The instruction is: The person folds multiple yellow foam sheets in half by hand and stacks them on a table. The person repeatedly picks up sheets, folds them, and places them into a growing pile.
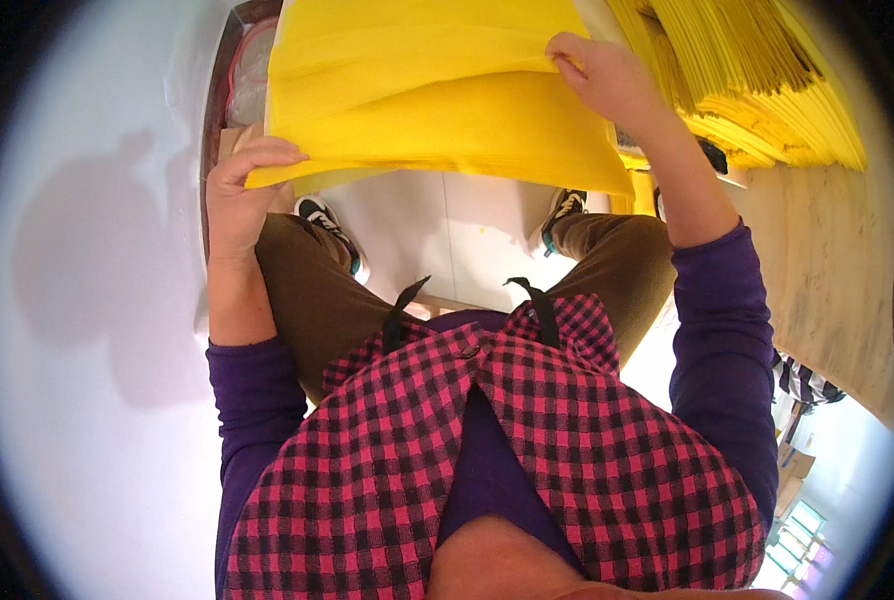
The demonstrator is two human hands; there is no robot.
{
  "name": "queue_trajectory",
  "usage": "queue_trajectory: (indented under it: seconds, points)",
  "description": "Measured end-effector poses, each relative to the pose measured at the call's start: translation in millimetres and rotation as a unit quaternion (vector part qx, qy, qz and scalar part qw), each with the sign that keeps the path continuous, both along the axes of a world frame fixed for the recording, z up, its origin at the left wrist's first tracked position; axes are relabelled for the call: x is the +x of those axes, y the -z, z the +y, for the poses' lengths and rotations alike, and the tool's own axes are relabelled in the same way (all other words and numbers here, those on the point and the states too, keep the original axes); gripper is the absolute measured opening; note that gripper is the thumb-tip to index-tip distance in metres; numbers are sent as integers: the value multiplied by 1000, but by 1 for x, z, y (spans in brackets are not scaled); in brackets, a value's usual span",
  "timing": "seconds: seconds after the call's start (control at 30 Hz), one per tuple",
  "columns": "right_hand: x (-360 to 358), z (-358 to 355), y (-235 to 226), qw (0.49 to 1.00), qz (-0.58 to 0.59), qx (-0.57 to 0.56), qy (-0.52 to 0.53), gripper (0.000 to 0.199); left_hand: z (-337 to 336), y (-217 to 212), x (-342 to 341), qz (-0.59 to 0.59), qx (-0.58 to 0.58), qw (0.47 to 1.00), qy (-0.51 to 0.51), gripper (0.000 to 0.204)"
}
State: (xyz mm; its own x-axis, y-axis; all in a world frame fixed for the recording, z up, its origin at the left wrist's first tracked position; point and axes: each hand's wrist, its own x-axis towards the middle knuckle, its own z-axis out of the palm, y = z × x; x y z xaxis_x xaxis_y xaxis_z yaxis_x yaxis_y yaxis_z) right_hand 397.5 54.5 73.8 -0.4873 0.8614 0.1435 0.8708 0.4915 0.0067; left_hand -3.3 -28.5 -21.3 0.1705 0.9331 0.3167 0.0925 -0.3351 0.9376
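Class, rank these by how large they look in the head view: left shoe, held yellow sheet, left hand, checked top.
Largest to smallest:
1. Checked top, though it is nearer the camera
2. Yellow sheet
3. Left hand
4. Left shoe

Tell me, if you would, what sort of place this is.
Probably a workshop handling fabric-like sheets: a yellow sheet is held out in front, and stacked yellow sheets lie at the right, beside a wood-toned surface.
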Motion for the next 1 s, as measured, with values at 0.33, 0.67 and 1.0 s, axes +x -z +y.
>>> queue_trajectory:
  seconds: [0.33,0.67,1.0]
  points:
    - [9,102,-42,994,76,-3,83,20,-1,-4,-1,-10,-2,1000,10,18]
    - [-3,15,-46,984,116,-67,-117,41,2,2,-2,-10,14,1000,7,15]
    - [-7,-103,-8,985,68,-124,-103,60,2,0,1,-5,15,1000,-6,22]
